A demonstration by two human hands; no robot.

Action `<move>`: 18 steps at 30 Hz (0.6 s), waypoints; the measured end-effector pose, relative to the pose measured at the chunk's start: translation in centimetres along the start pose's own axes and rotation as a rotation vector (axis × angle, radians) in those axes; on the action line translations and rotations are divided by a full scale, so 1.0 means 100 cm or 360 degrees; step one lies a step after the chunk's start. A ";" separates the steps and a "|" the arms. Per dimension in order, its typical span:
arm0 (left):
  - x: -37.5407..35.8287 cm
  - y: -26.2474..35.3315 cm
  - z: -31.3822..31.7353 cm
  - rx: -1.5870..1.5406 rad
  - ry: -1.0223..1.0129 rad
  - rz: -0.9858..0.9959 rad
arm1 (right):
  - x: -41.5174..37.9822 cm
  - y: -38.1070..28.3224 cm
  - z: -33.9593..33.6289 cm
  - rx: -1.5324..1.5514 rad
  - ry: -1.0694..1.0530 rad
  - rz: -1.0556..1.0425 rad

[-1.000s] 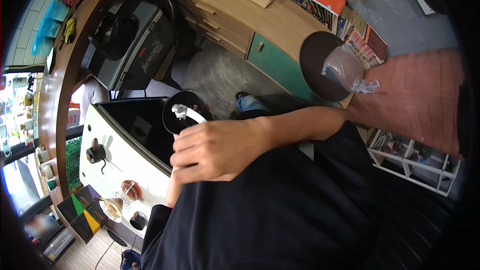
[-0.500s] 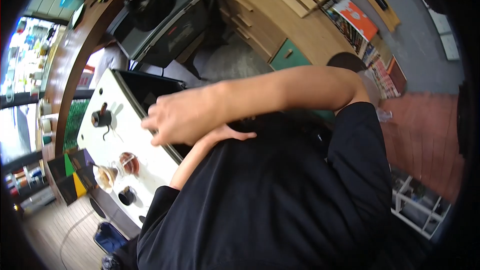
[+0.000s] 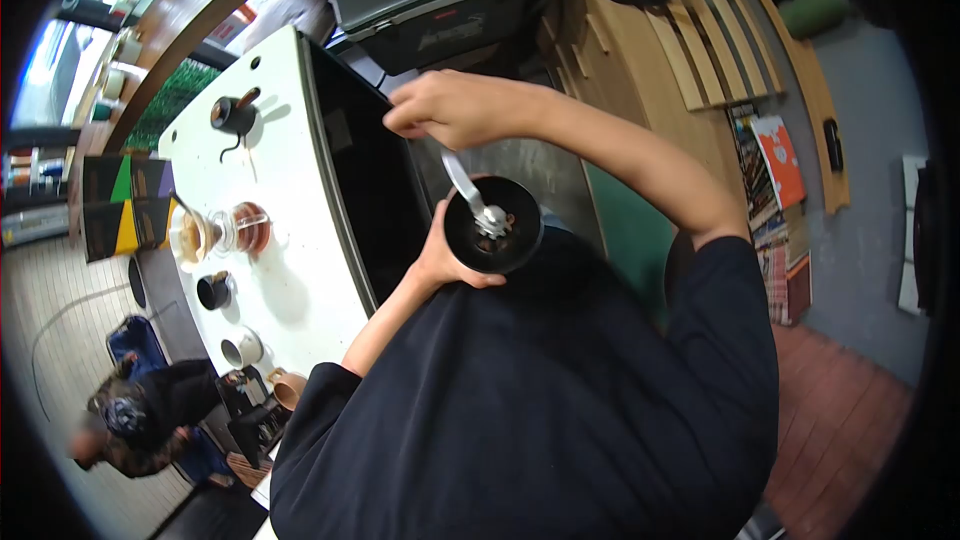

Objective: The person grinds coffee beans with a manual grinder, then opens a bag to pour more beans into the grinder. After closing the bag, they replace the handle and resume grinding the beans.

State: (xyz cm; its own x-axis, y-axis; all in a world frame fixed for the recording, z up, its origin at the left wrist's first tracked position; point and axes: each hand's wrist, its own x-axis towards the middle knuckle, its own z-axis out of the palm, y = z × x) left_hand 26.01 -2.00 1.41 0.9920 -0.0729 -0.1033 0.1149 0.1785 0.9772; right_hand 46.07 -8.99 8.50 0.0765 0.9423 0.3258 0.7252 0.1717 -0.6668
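Left hand (image 3: 440,260) cups the grinder (image 3: 494,225) steady beside the white desk (image 3: 280,190); right hand (image 3: 450,108) has a closed grip on its crank (image 3: 462,185) to turn it.

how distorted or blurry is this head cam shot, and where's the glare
Head view: strong fisheye, so the white table and wood counter bow into curves and dark vignetting rings the frame. The right hand on the crank and the left hand holding the black grinder look fairly sharp. The upper-left window area is blown out; the person at lower left is blurred.
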 end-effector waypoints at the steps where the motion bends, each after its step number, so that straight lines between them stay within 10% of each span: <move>1: 0.003 0.000 0.002 0.0086 -0.0046 0.0187 | -0.002 -0.003 -0.002 0.0011 -0.0033 -0.0038; 18: 0.029 0.011 0.012 0.0321 -0.0159 0.0441 | -0.026 -0.002 -0.020 0.0234 0.0274 0.0033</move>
State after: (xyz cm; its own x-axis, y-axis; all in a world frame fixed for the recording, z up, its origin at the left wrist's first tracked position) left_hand 28.91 -3.23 2.38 0.9729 -0.1460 0.1795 -0.1802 0.0086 0.9836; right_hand 47.11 -12.03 9.16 0.2152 0.8854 0.4120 0.6158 0.2044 -0.7610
